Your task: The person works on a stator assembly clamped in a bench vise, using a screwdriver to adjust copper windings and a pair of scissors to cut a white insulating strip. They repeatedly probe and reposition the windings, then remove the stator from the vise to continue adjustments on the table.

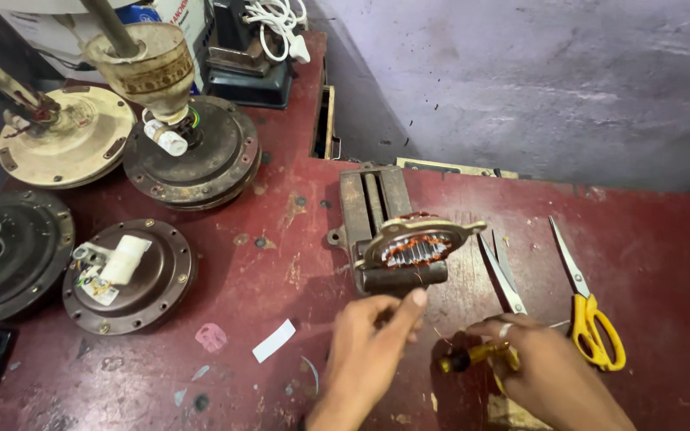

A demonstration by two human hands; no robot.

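A small motor stator with copper windings (417,247) sits clamped in a rusty bench vise (373,215) on the dark red table (648,239). My left hand (369,351) reaches toward the vise, its thumb touching the vise's front jaw, fingers curled with nothing clearly in them. My right hand (541,367) grips a yellow-handled tool (477,355) that lies just in front of the vise; its far end is hidden by my fingers. A pair of scissors with grey blades (501,275) lies under my right hand's fingertips.
Yellow-handled scissors (592,311) lie to the right. Several ceiling-fan motor housings (129,275) (193,152) (65,136) stand at the left. A white paper slip (273,341) lies on the table. A grey wall (537,80) rises behind, and a white cable (277,20) at the back.
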